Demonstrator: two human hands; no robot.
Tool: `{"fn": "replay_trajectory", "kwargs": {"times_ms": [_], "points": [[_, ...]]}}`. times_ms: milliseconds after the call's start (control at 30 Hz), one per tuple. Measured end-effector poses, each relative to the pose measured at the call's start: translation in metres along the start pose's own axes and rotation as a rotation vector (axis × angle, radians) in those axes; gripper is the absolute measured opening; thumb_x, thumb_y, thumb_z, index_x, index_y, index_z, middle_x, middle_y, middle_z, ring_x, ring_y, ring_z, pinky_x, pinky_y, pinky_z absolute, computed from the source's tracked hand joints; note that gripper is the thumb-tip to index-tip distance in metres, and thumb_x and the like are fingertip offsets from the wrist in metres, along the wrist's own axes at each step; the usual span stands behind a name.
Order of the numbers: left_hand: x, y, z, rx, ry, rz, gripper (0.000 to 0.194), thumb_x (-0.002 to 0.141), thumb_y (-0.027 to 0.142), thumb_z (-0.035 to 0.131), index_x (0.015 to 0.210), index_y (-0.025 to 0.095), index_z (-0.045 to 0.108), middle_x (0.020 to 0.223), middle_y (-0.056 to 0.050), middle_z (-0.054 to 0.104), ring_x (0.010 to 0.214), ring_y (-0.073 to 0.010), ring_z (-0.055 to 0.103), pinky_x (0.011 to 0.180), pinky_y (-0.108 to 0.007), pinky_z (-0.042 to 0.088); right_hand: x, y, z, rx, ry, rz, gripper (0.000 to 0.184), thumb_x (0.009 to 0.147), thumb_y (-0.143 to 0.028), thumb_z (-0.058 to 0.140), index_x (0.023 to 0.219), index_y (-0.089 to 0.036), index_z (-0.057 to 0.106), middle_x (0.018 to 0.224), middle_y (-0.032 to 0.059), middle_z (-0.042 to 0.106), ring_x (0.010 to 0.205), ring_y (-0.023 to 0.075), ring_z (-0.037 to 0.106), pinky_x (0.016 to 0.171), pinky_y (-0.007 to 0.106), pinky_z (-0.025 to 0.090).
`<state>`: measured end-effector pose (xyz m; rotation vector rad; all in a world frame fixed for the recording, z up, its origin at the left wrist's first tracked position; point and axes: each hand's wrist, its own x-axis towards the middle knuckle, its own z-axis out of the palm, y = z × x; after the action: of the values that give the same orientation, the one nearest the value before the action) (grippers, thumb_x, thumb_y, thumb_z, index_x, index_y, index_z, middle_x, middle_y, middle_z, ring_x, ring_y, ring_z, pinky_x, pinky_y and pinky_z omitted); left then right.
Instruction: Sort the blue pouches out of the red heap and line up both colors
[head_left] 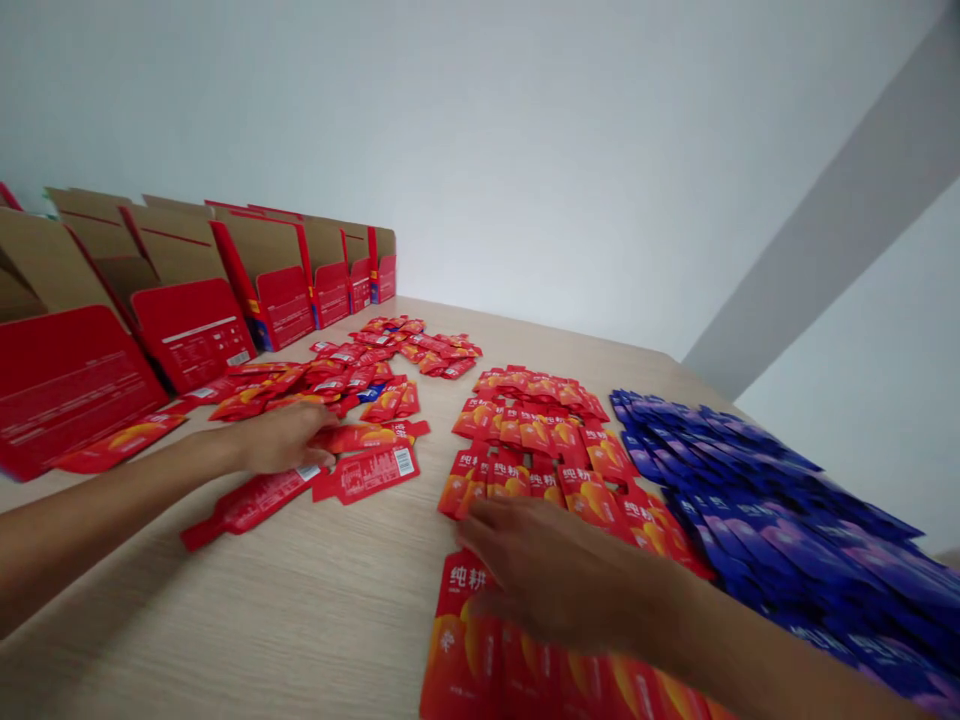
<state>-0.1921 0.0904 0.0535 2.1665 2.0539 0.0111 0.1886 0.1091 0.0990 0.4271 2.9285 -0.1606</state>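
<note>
My left hand (289,438) is at the loose pile on the left, its thumb and fingers closed on the near end of a red packet (367,436). Beside it lie a red packet turned back side up (375,474), with a white barcode, and another long red packet (259,500). My right hand (544,570) is over the overlapping rows of red packets with orange fruit pictures (461,640). Its fingers and thumb are apart, touching or just above the packets, and nothing shows between them. The hand and forearm hide part of those rows.
Open red cardboard boxes (195,335) with brown insides stand in a line along the left. Loose red packets (322,380) are heaped in front of them. Dark blue packets (795,540) overlap in rows at the right. A pale wall rises behind the wooden table (337,610).
</note>
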Motion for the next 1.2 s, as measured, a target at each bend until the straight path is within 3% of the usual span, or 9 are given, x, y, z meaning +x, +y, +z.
{"fn": "replay_trajectory", "kwargs": {"times_ms": [167, 267, 400, 667, 800, 967, 1033, 1100, 1200], "points": [[0.011, 0.016, -0.007, 0.138, -0.102, -0.008, 0.031, 0.086, 0.034, 0.066, 0.108, 0.014, 0.074, 0.11, -0.016, 0.077, 0.1, -0.0303, 0.071, 0.086, -0.036, 0.052, 0.122, 0.013, -0.011, -0.115, 0.025, -0.107, 0.055, 0.099, -0.042, 0.078, 0.134, -0.004, 0.062, 0.135, 0.0257, 0.069, 0.123, 0.0351, 0.07, 0.098, 0.044, 0.06], [0.012, 0.024, -0.011, 0.205, -0.133, 0.055, 0.026, 0.084, 0.024, 0.063, 0.104, 0.015, 0.075, 0.101, -0.015, 0.079, 0.094, -0.0299, 0.072, 0.081, -0.035, 0.05, 0.163, 0.012, 0.0, -0.277, 0.018, -0.228, 0.055, 0.097, -0.038, 0.079, 0.135, -0.003, 0.061, 0.134, 0.0263, 0.07, 0.125, 0.0379, 0.068, 0.099, 0.049, 0.06], [0.005, 0.029, -0.006, 0.241, -0.119, 0.058, 0.031, 0.08, 0.017, 0.06, 0.106, 0.018, 0.076, 0.094, -0.012, 0.08, 0.088, -0.0296, 0.074, 0.073, -0.034, 0.047, 0.174, 0.002, 0.011, -0.394, 0.081, -0.364, 0.028, 0.099, -0.012, 0.057, 0.125, -0.004, 0.066, 0.111, 0.0203, 0.078, 0.107, 0.0334, 0.076, 0.089, 0.045, 0.06], [-0.004, 0.032, -0.001, 0.263, 0.027, -0.013, 0.036, 0.098, 0.019, 0.046, 0.114, 0.016, 0.078, 0.101, -0.018, 0.08, 0.097, -0.0366, 0.075, 0.088, -0.044, 0.053, 0.176, -0.013, 0.029, -0.495, 0.195, -0.426, 0.039, 0.106, -0.004, 0.033, 0.115, -0.007, 0.072, 0.104, 0.0174, 0.08, 0.101, 0.0285, 0.076, 0.079, 0.039, 0.057], [-0.012, 0.026, -0.01, 0.294, 0.221, 0.047, 0.048, 0.098, 0.012, 0.042, 0.134, 0.012, 0.073, 0.104, -0.016, 0.08, 0.107, -0.0365, 0.072, 0.099, -0.049, 0.052, 0.149, -0.015, -0.003, -0.453, 0.308, -0.307, 0.037, 0.106, -0.006, 0.035, 0.113, -0.007, 0.071, 0.099, 0.0184, 0.08, 0.1, 0.0301, 0.074, 0.077, 0.038, 0.054], [-0.062, 0.06, 0.011, 0.025, 0.497, 0.287, 0.054, 0.106, 0.022, 0.037, 0.151, 0.031, 0.066, 0.147, -0.008, 0.072, 0.135, -0.0323, 0.067, 0.125, -0.053, 0.04, 0.053, 0.003, -0.034, 0.007, 0.58, 0.166, 0.014, 0.101, -0.018, 0.054, 0.095, -0.018, 0.067, 0.085, 0.0042, 0.072, 0.074, 0.0165, 0.061, 0.064, 0.027, 0.038], [-0.092, 0.091, 0.033, -0.04, 0.535, 0.394, 0.066, 0.108, 0.018, 0.035, 0.167, 0.048, 0.04, 0.158, 0.003, 0.064, 0.144, -0.0233, 0.062, 0.132, -0.044, 0.033, 0.008, 0.012, -0.024, 0.34, 0.652, 0.364, 0.027, 0.098, -0.03, 0.06, 0.074, -0.02, 0.053, 0.066, -0.0024, 0.056, 0.061, 0.0117, 0.049, 0.058, 0.026, 0.032], [-0.119, 0.121, 0.056, -0.041, 0.562, 0.536, 0.076, 0.108, 0.018, 0.035, 0.174, 0.046, 0.012, 0.158, 0.006, 0.062, 0.145, -0.0174, 0.061, 0.136, -0.037, 0.024, -0.031, 0.017, -0.003, 0.728, 0.614, 0.523, 0.034, 0.092, -0.047, 0.065, 0.073, -0.023, 0.049, 0.06, -0.0059, 0.047, 0.054, 0.0102, 0.043, 0.053, 0.024, 0.031], [-0.137, 0.147, 0.075, -0.004, 0.483, 0.742, 0.075, 0.107, 0.018, 0.04, 0.176, 0.034, 0.013, 0.153, 0.006, 0.065, 0.15, -0.0116, 0.054, 0.137, -0.029, 0.009, -0.071, 0.017, 0.036, 1.17, 0.526, 0.697, 0.047, 0.075, -0.062, 0.078, 0.087, -0.024, 0.054, 0.06, -0.0094, 0.045, 0.051, 0.0096, 0.042, 0.049, 0.023, 0.036]]}}
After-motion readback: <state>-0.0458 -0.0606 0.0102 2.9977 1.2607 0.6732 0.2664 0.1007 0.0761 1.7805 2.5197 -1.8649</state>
